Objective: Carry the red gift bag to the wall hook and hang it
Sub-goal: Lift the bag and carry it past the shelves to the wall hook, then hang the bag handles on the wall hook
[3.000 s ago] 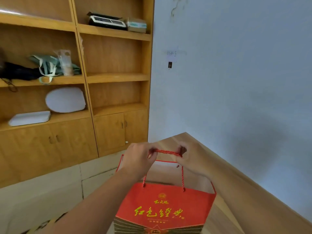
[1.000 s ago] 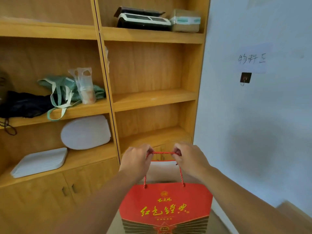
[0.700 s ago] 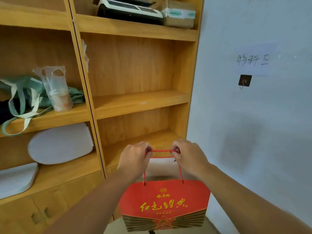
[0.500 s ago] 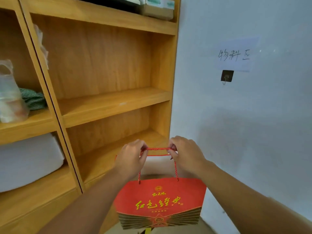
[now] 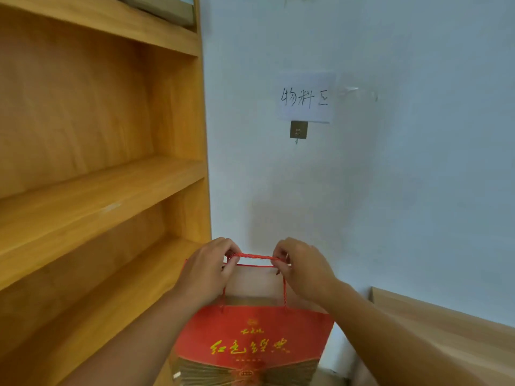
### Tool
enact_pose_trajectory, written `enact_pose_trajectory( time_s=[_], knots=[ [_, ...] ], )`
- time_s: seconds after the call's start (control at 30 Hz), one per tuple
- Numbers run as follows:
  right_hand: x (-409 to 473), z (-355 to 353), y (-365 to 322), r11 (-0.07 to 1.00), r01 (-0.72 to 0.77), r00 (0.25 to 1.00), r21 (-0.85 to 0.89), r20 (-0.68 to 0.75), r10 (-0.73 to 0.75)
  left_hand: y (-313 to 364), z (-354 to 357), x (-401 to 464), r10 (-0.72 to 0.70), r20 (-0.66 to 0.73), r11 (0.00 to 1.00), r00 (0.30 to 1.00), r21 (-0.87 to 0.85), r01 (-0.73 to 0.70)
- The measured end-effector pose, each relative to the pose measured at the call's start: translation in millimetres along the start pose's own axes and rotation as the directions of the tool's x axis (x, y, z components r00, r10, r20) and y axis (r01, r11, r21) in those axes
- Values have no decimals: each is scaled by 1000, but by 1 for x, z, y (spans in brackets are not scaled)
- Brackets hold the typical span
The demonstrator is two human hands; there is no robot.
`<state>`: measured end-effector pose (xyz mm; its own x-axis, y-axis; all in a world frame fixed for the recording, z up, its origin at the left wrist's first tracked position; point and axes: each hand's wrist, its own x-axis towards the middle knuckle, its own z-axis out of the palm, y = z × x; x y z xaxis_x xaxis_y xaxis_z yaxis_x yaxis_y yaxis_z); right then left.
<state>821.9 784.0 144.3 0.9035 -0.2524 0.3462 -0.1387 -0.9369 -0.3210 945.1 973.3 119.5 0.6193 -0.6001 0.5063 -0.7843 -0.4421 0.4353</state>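
Much of what you face is cut off or hard to read. The red paper gift bag with gold lettering [image 5: 250, 341] runs off the bottom edge, so its base is out of sight, and your forearms hide its upper corners. Its mouth stands open, but the inside shows only a pale inner wall; whether it holds anything cannot be told. At the top left, one cardboard box [image 5: 164, 8] on the highest shelf is cropped so that only its lower edge shows. The small hook below the square dark metal wall hook plate [image 5: 298, 129] is tiny and blurred. At the lower right, a pale wooden surface [image 5: 446, 327] shows only one corner.

Counting what can be seen: one bag, two twisted red cord handles [image 5: 255, 257] gathered together, one hook plate, and one white paper sign with three handwritten characters [image 5: 306, 98] fixed just above the plate and touching its top edge. The light wooden shelving unit [image 5: 111, 174] on your left shows three shelf boards, and the two lower ones are bare.

Your left hand [image 5: 206, 271] is closed around the left end of the cords, fingers curled under. Your right hand [image 5: 302, 270] pinches the right end between thumb and fingers. The cord runs taut and level between them, and the bag hangs beneath, in front of the pale blue wall [image 5: 404, 162], well below the hook and slightly to its left.
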Motion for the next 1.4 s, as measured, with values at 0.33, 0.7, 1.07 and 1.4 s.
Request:
enact_pose_trajectory(
  time_s=[0.33,0.7,1.07,1.4],
  knots=[
    [11,-22,22,982,-121,989,142,-70,132,19,10,42,-62,1,966,998,-251,61],
    [63,-59,48,825,-208,969,526,-5,247,36,9,125,-89,22,896,996,-435,90],
    [170,-44,82,548,-299,889,781,19,458,-15,29,239,-14,241,643,971,-741,193],
    [294,-35,107,503,-284,840,816,-41,541,-46,66,368,102,241,598,965,-790,134]
  ],
)
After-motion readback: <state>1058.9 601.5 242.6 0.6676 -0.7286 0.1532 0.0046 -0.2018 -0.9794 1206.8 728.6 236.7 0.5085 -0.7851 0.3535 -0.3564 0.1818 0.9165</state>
